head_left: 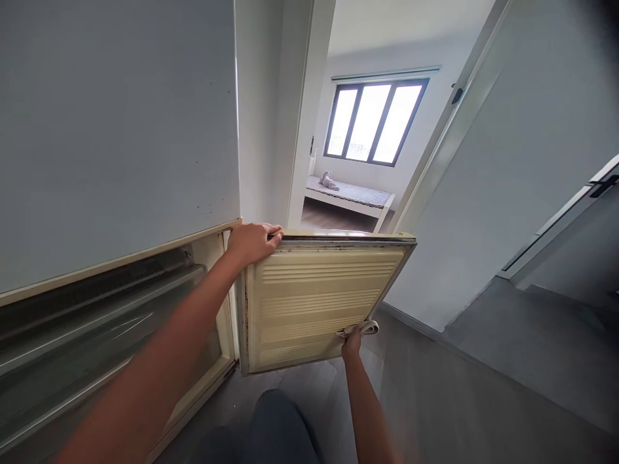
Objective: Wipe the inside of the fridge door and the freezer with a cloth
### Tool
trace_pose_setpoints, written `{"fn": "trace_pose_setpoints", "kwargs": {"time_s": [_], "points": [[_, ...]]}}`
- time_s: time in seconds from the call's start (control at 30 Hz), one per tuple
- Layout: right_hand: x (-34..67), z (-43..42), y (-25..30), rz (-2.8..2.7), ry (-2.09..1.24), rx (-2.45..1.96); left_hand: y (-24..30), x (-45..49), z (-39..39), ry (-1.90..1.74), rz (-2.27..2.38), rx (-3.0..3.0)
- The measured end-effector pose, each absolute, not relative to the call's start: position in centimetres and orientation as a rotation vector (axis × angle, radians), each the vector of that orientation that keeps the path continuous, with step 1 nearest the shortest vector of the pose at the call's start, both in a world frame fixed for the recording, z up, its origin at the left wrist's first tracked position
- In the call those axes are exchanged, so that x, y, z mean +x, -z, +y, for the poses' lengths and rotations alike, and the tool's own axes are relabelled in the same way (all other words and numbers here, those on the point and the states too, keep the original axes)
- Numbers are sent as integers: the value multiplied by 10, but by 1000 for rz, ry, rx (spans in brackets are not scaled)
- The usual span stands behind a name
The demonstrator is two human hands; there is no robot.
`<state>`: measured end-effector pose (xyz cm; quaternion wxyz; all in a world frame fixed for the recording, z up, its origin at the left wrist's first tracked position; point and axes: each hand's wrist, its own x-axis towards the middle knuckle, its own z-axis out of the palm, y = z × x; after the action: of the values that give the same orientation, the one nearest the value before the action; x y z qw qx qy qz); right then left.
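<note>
A yellowed refrigerator door [319, 283] stands swung open, its ribbed inner panel facing me and dark stains along its gasket. My left hand [254, 241] grips the door's top edge near the hinge side, fingers curled over it. Low on the panel, toward the free edge, my right hand [352, 341] holds a folded light cloth [370, 327] against the surface. Part of the cloth sticks out in a loop to the right of the fingers. Left of the door is the open refrigerator compartment [213, 248], with clear drawers [120, 325] inside, partly covered by my left forearm.
The upper refrigerator front [116, 129] rises at the left. Behind the door, a doorway leads to a room with a window [374, 122] and a bed [348, 196] bearing a plush toy [329, 181]. My knee [280, 425] is above the grey floor [425, 393]. A white wall [522, 161] stands right.
</note>
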<state>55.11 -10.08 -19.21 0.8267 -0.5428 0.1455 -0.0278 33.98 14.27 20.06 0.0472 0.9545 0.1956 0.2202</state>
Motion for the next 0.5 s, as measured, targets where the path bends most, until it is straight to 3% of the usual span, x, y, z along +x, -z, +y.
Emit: {"fn": "trace_pose_setpoints", "kwargs": {"time_s": [0.17,0.5], "points": [[524,-67,195,381,-91,-1101,-199,340,143,-690,592,2913],[366,70,201,355,-471,-936,-197,343,142,-697,631,2946]]}}
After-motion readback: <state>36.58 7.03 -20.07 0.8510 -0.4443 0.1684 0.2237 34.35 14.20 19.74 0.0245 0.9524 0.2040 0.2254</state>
